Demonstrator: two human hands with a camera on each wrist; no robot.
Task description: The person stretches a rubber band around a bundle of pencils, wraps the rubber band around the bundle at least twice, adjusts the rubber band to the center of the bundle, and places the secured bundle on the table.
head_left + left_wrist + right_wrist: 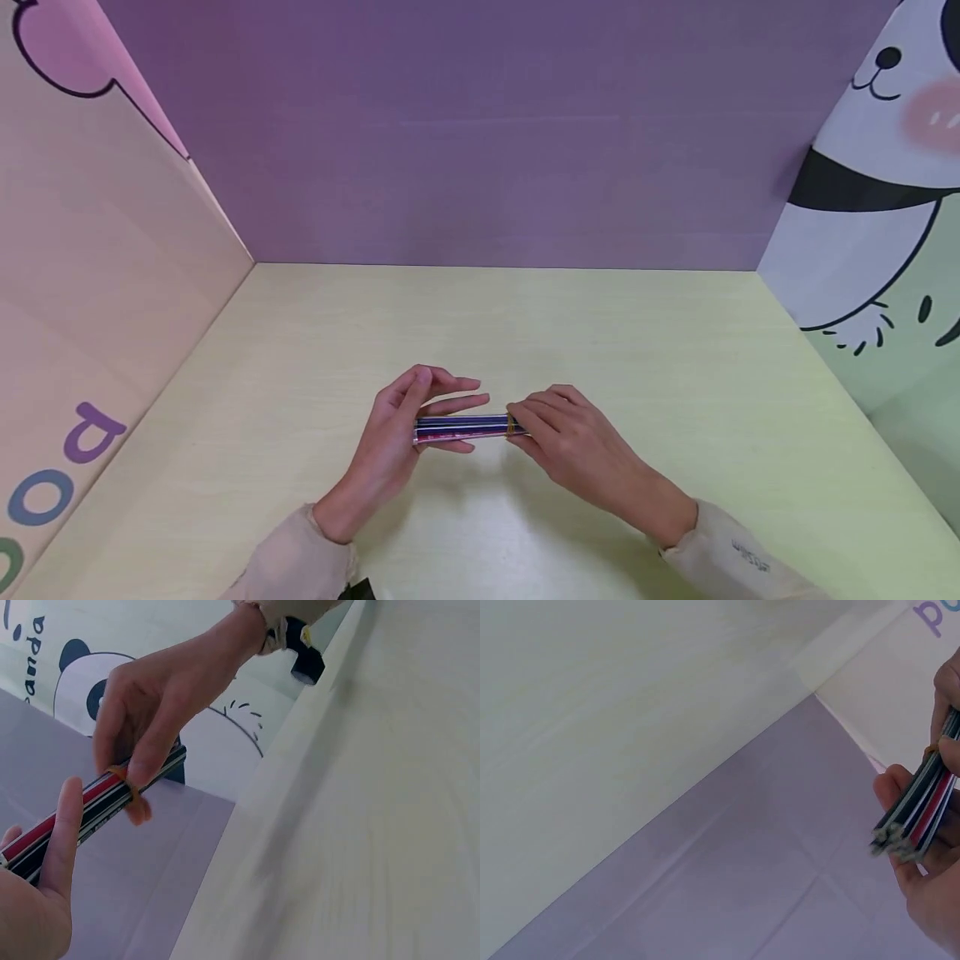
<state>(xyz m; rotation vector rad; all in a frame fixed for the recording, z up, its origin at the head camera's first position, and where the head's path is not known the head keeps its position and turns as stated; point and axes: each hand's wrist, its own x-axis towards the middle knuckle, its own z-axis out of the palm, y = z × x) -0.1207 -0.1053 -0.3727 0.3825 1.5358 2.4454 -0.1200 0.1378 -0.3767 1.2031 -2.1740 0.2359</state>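
Several dark striped pencils with a red one among them form a bundle [461, 428], held level above the table in the head view. A yellowish rubber band [135, 793] circles the bundle near its right end. My right hand [573, 442] grips that end, thumb and fingers at the band. Across my left hand [386, 425] lies the other end, with the fingers extended loosely around it and the thumb raised off the pencils. The right wrist view shows the pencils' ends [896, 841] close to the left palm.
A pale wooden table [300, 333] lies beneath both hands. Purple [480, 167], pinkish [112, 250] and panda-printed [862, 250] walls enclose it at the back and sides. A small black object [360, 590] shows by the left sleeve.
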